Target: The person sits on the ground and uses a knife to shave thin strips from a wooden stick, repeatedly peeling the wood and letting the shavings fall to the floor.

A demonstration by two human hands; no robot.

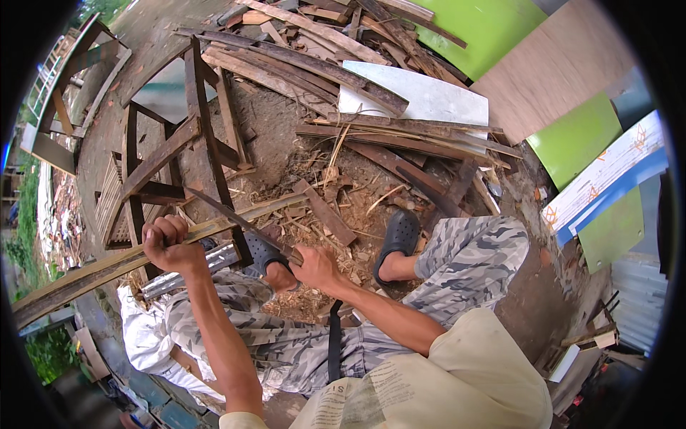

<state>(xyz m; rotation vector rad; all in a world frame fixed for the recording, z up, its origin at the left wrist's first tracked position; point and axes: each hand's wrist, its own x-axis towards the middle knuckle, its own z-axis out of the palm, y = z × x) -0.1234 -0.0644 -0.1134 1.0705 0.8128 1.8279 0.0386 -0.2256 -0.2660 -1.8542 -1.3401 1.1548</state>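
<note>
My left hand [171, 244] is closed around a long, narrow wooden strip [86, 279], which slants from the lower left up toward the middle of the ground. In my right hand [316, 269] is the handle of a machete [239, 220]. Its long dark blade points up and left and crosses over the strip, to the right of my left hand. From this view I cannot tell whether the blade touches the wood. Beneath the strip, by my left knee, lies a silvery metal channel [193, 270].
A dark wooden frame [196, 114] stands just beyond the strip. Wood chips and a loose board [325, 212] lie around my dark clogs [397, 239]. Farther off is a heap of old planks [307, 71] with a white panel [421, 96]. Green sheets [575, 139] lean at the right.
</note>
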